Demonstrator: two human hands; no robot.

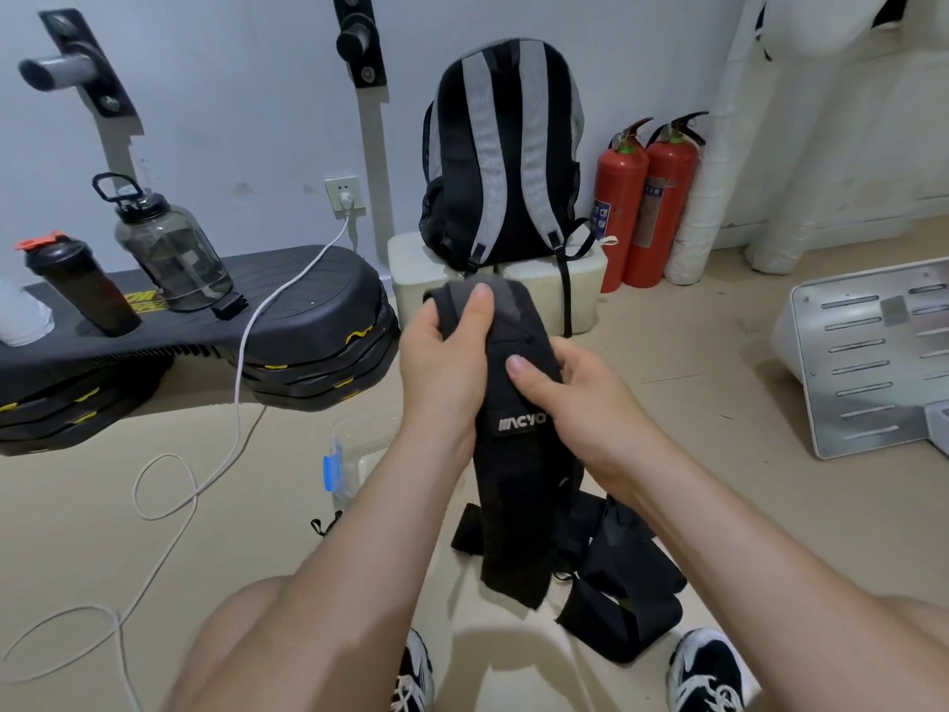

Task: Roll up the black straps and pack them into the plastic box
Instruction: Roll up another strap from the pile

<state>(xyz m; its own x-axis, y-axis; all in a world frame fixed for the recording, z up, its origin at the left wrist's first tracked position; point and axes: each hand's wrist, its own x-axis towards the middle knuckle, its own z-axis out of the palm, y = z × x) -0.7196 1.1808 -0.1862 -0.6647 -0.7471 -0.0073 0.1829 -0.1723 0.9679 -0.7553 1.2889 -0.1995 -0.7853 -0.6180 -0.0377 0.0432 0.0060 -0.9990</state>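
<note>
Evidently, left hand (444, 346) and right hand (570, 398) both grip the long black fabric strap (518, 485), upright, ready for rolling.

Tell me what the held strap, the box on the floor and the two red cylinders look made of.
Black strap: matte woven fabric, perhaps nylon or elastic; it drapes limp and its lower edge looks frayed. Plastic box: clear, glossy plastic; the floor shows through it. Fire extinguishers: probably painted metal, given the glossy red sheen.
</note>
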